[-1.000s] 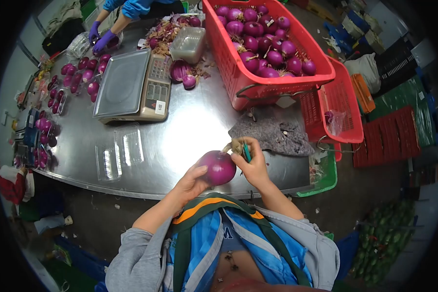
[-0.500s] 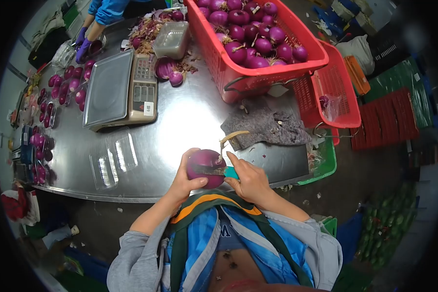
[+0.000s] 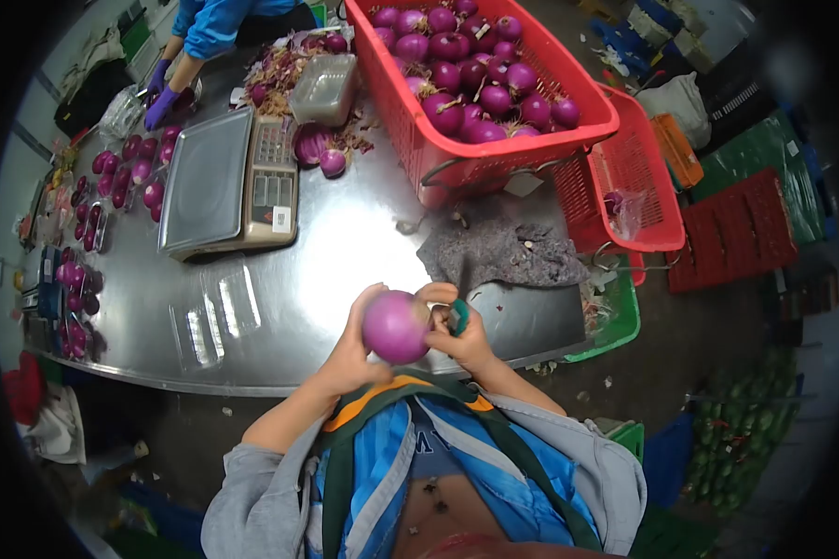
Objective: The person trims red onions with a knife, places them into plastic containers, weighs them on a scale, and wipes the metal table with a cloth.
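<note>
A large red onion [image 3: 396,326] is held above the table's near edge, its smooth purple side facing up. My left hand [image 3: 349,347] wraps round its left side. On the other side, my right hand [image 3: 461,337] grips the teal handle of a knife [image 3: 459,317], whose dark blade points away from me. The thumb of that hand is close to the onion's right end; whether it presses on it I cannot tell. A grey cloth [image 3: 503,253] lies just beyond the knife.
A red basket [image 3: 522,149] of red onions stands at the back, another red basket [image 3: 661,186] to its right. A scale [image 3: 224,186] sits left of centre, near packed onions [image 3: 79,279]. Beyond it are a co-worker's purple-gloved hands [image 3: 161,104]. Onion skins [image 3: 289,70] lie behind.
The knife has swung from lying across the onion to pointing away from me, off its surface. The onion has turned, and the strip of peel hanging at its top is gone from there.
</note>
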Action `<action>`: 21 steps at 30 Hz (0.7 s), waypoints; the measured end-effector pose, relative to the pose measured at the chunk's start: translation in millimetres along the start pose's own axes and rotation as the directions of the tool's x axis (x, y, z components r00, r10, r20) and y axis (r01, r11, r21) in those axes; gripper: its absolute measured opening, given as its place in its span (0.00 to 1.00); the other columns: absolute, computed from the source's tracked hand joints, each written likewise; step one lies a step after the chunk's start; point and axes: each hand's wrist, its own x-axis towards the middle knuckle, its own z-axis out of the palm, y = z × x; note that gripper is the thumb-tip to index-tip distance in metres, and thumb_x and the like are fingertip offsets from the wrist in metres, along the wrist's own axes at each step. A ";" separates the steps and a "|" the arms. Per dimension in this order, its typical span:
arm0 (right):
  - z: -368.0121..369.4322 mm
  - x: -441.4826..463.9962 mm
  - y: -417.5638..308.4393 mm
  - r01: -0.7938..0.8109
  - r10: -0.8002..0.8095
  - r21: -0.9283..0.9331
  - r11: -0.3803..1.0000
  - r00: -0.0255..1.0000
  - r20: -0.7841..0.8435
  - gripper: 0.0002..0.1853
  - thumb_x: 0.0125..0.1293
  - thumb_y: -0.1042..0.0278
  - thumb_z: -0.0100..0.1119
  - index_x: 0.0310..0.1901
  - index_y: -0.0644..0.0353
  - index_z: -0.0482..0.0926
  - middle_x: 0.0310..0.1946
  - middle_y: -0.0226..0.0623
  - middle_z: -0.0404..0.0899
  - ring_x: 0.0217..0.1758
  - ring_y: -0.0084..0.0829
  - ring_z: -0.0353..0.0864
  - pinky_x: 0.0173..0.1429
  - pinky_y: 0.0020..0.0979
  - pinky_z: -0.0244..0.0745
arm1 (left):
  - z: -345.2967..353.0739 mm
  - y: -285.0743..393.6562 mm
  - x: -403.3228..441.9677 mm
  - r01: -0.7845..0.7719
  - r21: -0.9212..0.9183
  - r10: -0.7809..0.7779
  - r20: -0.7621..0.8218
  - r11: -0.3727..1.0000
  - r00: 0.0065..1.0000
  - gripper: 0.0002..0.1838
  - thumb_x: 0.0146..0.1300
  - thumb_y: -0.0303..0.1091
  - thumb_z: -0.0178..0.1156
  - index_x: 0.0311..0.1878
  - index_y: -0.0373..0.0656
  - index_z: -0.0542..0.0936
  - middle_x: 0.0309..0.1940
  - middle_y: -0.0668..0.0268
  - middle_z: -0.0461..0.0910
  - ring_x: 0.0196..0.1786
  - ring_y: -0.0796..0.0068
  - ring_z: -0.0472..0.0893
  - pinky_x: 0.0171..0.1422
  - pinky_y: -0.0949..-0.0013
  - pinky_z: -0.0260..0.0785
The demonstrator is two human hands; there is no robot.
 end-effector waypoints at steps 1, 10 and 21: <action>14.1 5.9 -23.2 0.214 -0.213 -0.355 0.910 0.976 0.045 0.22 0.49 0.72 0.68 0.48 0.58 0.77 0.46 0.33 0.74 0.39 0.29 0.77 0.44 0.25 0.70 | 2.9 -2.6 -2.7 0.041 0.045 -0.040 -0.023 0.998 0.999 0.55 0.33 0.43 0.77 0.66 0.42 0.57 0.59 0.58 0.63 0.62 0.65 0.66 0.65 0.62 0.60; 5.6 18.3 -31.2 0.082 -0.225 -0.643 0.761 0.964 -0.143 0.18 0.54 0.69 0.63 0.46 0.64 0.74 0.37 0.43 0.73 0.39 0.38 0.76 0.41 0.32 0.70 | 5.6 -0.5 -1.6 0.271 -0.238 -0.291 -0.054 0.933 0.955 0.47 0.36 0.29 0.74 0.63 0.45 0.60 0.54 0.60 0.68 0.56 0.66 0.71 0.61 0.66 0.64; 2.9 -24.7 -42.5 0.273 -0.182 -0.874 0.403 0.959 0.216 0.34 0.57 0.50 0.57 0.61 0.64 0.64 0.29 0.40 0.73 0.30 0.38 0.76 0.32 0.34 0.71 | 1.2 10.6 0.4 0.063 -0.036 -0.064 -0.035 0.997 0.997 0.46 0.35 0.32 0.73 0.61 0.44 0.60 0.54 0.60 0.67 0.57 0.66 0.70 0.62 0.63 0.63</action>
